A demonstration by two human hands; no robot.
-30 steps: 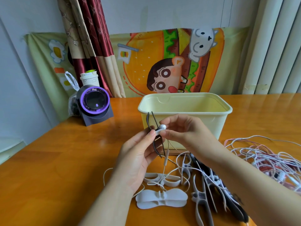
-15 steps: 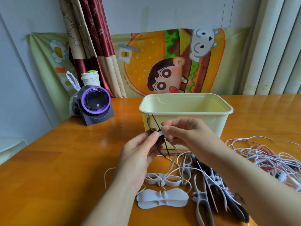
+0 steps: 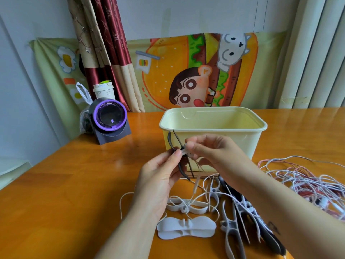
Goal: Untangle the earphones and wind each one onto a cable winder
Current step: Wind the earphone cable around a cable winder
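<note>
1. Pinching black winder [image 3: 170,139] at its waist between thumb and fingers of left hand [image 3: 158,176]; right hand [image 3: 209,152] just beside, pinching white earbud [image 3: 184,149] against that waist.
2. Risk of losing white earbud on first turn through a loose pinch; of snagging slack cord [image 3: 195,186] below right hand on spare winders [image 3: 186,229] underneath.
3. Black winder long axis near upright, top tipped left, away from right hand.
</note>
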